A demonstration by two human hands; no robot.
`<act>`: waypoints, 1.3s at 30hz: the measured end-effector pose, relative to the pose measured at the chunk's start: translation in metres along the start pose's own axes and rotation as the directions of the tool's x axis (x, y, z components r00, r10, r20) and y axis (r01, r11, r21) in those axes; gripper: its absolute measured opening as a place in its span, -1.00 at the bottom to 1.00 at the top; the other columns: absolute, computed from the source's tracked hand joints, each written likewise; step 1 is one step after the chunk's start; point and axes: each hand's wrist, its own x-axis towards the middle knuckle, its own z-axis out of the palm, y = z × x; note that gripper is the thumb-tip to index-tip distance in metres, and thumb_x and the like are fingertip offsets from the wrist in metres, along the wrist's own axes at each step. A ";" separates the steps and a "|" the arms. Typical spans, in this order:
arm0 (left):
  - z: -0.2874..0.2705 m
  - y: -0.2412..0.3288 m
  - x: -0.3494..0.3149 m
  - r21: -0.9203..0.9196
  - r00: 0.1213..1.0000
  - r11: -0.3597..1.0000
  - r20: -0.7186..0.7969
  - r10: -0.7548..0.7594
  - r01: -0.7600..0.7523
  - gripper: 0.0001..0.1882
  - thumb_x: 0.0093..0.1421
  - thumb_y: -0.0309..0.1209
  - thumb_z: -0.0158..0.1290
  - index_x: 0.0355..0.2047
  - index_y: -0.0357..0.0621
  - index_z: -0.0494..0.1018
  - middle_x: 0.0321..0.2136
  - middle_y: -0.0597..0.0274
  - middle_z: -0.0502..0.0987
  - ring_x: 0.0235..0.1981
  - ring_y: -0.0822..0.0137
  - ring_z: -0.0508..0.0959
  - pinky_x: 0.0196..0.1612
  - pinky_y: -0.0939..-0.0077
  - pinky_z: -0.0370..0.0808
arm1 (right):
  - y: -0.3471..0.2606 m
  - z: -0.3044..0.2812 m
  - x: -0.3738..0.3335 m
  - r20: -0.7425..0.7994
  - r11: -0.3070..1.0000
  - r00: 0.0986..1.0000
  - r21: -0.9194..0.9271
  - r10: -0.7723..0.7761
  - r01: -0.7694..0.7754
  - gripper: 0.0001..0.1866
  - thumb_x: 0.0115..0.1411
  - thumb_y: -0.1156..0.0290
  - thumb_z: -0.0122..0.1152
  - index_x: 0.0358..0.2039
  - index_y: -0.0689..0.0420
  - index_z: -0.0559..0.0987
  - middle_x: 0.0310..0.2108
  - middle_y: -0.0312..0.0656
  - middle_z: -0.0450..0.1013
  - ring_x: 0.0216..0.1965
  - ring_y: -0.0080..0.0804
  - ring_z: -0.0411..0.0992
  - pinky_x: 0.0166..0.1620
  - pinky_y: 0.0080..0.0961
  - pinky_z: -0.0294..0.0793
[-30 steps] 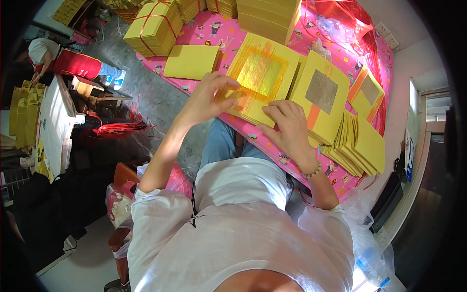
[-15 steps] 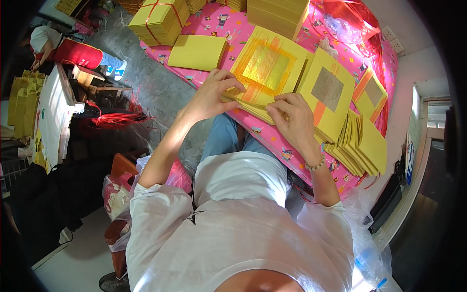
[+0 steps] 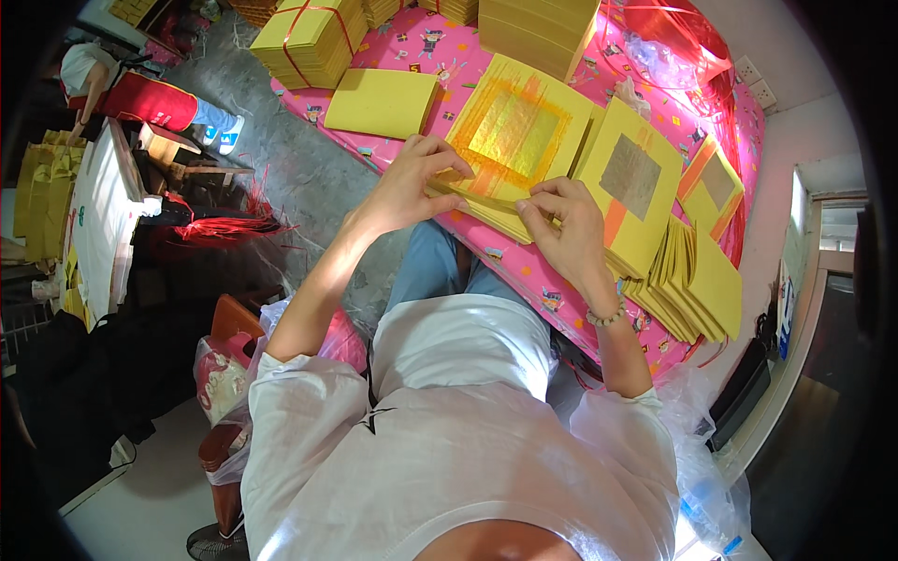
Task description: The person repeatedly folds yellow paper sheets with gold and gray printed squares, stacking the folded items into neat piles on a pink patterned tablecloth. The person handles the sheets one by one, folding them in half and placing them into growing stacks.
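A stack of yellow paper sheets (image 3: pixel 513 126), its top one bearing a gold foil square on an orange patch, lies in front of me. My left hand (image 3: pixel 421 179) pinches the near left corner of the top paper between thumb and fingers. At the near right corner, my right hand (image 3: pixel 565 222) grips the same edge, a beaded bracelet on its wrist. Between the two hands the paper edge (image 3: pixel 488 199) is lifted and bent up like a narrow fold. How many sheets are caught in it, I cannot tell.
Right of the stack lies another yellow pile (image 3: pixel 629 168) with a silver square, beside fanned yellow packs (image 3: pixel 687 280). A flat yellow pad (image 3: pixel 382 103) and a red-tied bundle (image 3: pixel 307 45) sit left on the pink tablecloth (image 3: pixel 426 45). Far left, a person in a red apron (image 3: pixel 150 101) bends.
The near paper edge is bent up a little further between my hands. Both hands have barely shifted. The other person's arm has moved lower.
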 end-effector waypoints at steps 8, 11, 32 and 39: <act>0.000 -0.001 0.000 0.005 1.000 1.000 0.000 0.010 -0.010 -0.60 -0.12 -0.42 0.34 -0.21 -0.05 0.54 -0.20 0.22 0.43 -0.05 0.15 0.38 0.05 0.31 0.33 | 0.000 0.001 -0.001 -0.005 1.000 1.000 0.009 0.022 -0.022 -0.79 0.09 0.31 0.25 -0.45 0.18 0.69 -0.35 -0.13 0.52 -0.24 -0.19 0.43 -0.18 -0.31 0.43; 0.000 -0.002 0.001 -0.002 1.000 1.000 -0.002 0.016 -0.016 -0.61 -0.10 -0.40 0.34 -0.21 -0.05 0.54 -0.20 0.23 0.43 -0.06 0.16 0.38 0.05 0.32 0.32 | -0.002 0.001 -0.001 -0.008 1.000 1.000 0.001 0.014 -0.014 -0.80 0.09 0.31 0.25 -0.45 0.19 0.69 -0.35 -0.13 0.51 -0.24 -0.19 0.43 -0.18 -0.31 0.43; -0.011 0.003 0.011 0.054 0.996 0.996 0.053 0.071 -0.074 -0.62 -0.05 -0.22 0.33 -0.23 -0.06 0.56 -0.25 0.20 0.46 -0.13 0.16 0.43 -0.05 0.32 0.36 | 0.000 -0.005 0.000 0.036 0.979 0.985 -0.106 -0.170 0.173 -0.82 0.03 0.30 0.34 -0.43 0.14 0.62 -0.48 -0.17 0.48 -0.42 -0.19 0.48 -0.36 -0.31 0.47; -0.017 0.019 0.019 0.205 0.988 0.975 0.147 0.051 -0.081 -0.51 -0.11 -0.10 0.34 -0.19 -0.02 0.54 -0.21 0.19 0.46 -0.11 0.13 0.41 -0.02 0.25 0.29 | -0.004 -0.014 0.009 0.069 0.992 0.992 -0.057 -0.109 0.113 -0.79 0.12 0.24 0.27 -0.46 0.12 0.66 -0.55 -0.15 0.47 -0.50 -0.18 0.48 -0.43 -0.31 0.45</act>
